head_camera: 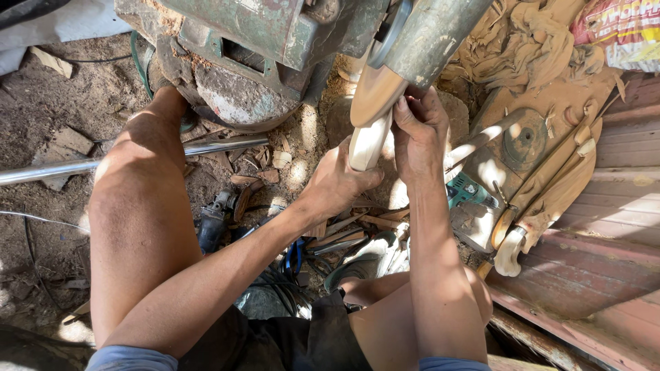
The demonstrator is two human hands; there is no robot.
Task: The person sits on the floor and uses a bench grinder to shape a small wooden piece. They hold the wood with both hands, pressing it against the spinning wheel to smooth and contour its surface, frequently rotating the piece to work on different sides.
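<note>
From my remote station I note, at far left, a metal pipe [124, 158] lying across the dirt floor [41, 117], passing behind the bare left knee [137, 172]. A dark angle grinder [214, 221] rests on the floor just right of that knee. My left hand [337, 184] has its grip clamped on the lower end of a pale wooden piece [368, 141]. The piece stands nearly upright, its top pressed against a sanding disc [375, 93] on the green machine [275, 41]. My right hand [419, 134] has its grip closed on the piece's upper part. A teal power tool [469, 191] and carved wooden shapes [550, 192] lie at right.
</note>
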